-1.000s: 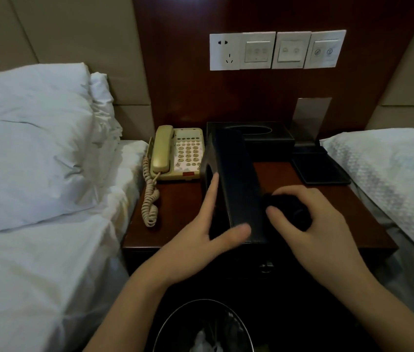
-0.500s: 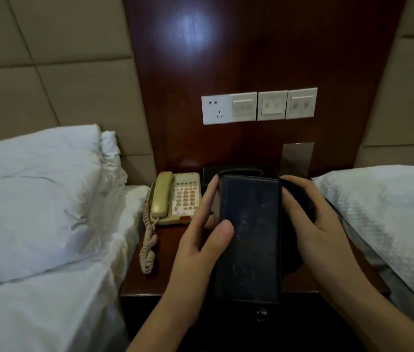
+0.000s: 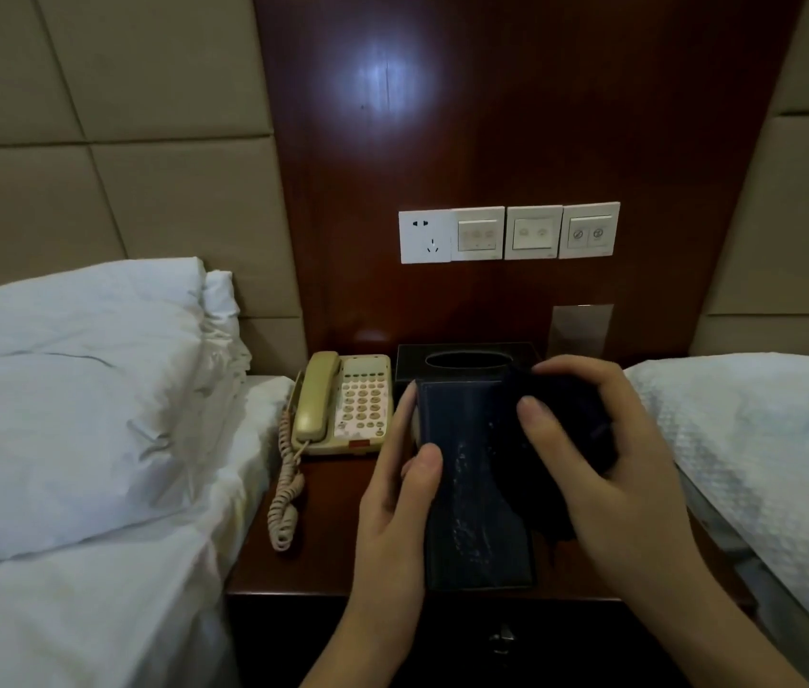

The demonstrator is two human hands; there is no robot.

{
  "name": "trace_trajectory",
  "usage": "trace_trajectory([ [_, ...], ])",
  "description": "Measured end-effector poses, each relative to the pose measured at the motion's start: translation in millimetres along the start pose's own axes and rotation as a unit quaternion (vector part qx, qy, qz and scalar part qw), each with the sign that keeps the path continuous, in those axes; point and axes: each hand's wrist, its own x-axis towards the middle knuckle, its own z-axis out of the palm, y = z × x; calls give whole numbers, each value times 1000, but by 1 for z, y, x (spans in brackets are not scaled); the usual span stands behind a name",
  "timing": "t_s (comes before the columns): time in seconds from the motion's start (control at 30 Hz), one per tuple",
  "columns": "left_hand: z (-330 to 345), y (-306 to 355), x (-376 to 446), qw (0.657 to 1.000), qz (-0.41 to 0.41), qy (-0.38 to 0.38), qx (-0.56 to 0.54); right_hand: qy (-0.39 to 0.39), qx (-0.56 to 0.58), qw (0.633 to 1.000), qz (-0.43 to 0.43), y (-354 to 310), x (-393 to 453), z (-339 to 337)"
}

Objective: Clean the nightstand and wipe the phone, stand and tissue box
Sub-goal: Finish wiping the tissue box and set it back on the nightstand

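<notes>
Left hand (image 3: 400, 494): grips the box's (image 3: 472, 489) left edge, holding it above the worktop (image 3: 323, 553).
Right hand (image 3: 606, 469): clamps a dark cloth (image 3: 566, 424) on the box's right side.
Box: long axis near-to-far, between both hands.
Far: phone (image 3: 342, 404) left, tissue box (image 3: 462, 362) behind.

Beige padded wall panels (image 3: 109, 141) flank a glossy dark wood panel (image 3: 516, 116) bearing white switches (image 3: 509, 232).
</notes>
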Motion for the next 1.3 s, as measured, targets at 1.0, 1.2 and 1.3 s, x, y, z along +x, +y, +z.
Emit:
trace_trajectory([
  [1.0, -1, 1, 8, 999, 21, -7, -40, -168, -367, 904, -139, -31, 28, 10],
  [1.2, -2, -3, 6, 999, 22, -10, -31, -175, -375, 899, -143, -27, 23, 8],
  [1.3, 0, -1, 5, 999, 17, -9, -34, -137, -362, 909, -157, -27, 23, 11],
])
